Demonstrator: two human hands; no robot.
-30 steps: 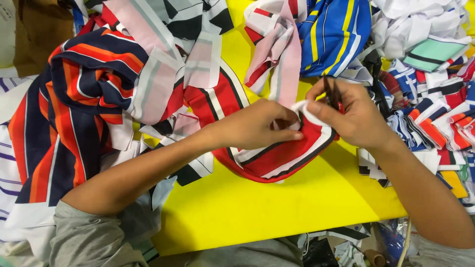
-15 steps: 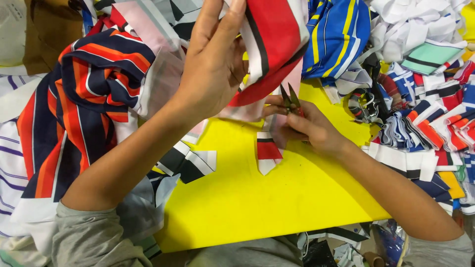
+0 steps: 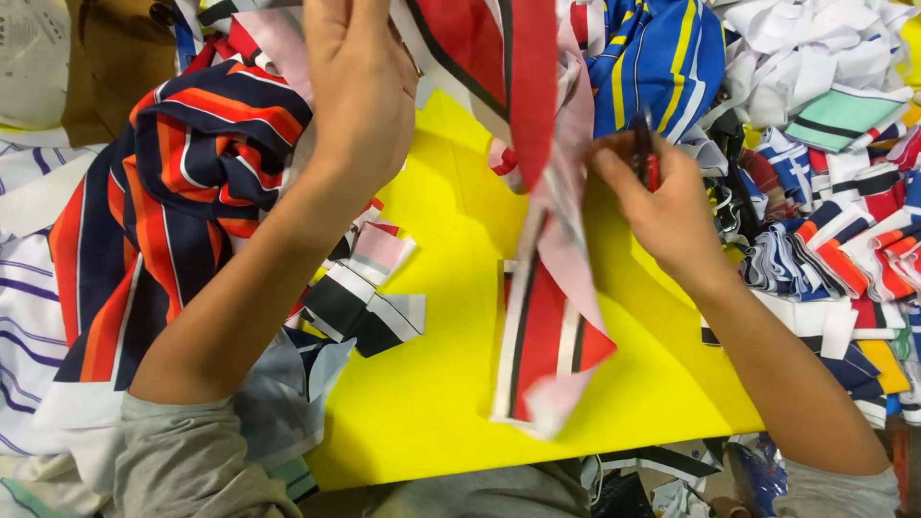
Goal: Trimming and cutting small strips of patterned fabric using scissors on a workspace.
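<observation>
Fabric strip (image 3: 537,288), red with black and white stripes, now hangs higher off the yellow worktop (image 3: 451,288) than a moment ago: my left hand (image 3: 360,91) pinches its upper end, raised clear for work. My right hand (image 3: 662,206) is closed on small snips (image 3: 645,153); the blades and left fingertips are hidden.

Red striped collar piece (image 3: 542,336): knit cloth, matt, with a paler, duller reverse side showing along its hanging edge. Table top (image 3: 460,384): smooth yellow sheet, faint sheen, looks like plastic or laminate. Navy-and-orange striped garment (image 3: 182,182): soft matt knit, creased. Blue-and-yellow striped cloth (image 3: 652,58): slightly glossier fabric. Small snips (image 3: 645,153) in right hand (image 3: 662,206): dark, with a red part; material unclear. Sleeve (image 3: 182,460): grey matt jersey.
</observation>
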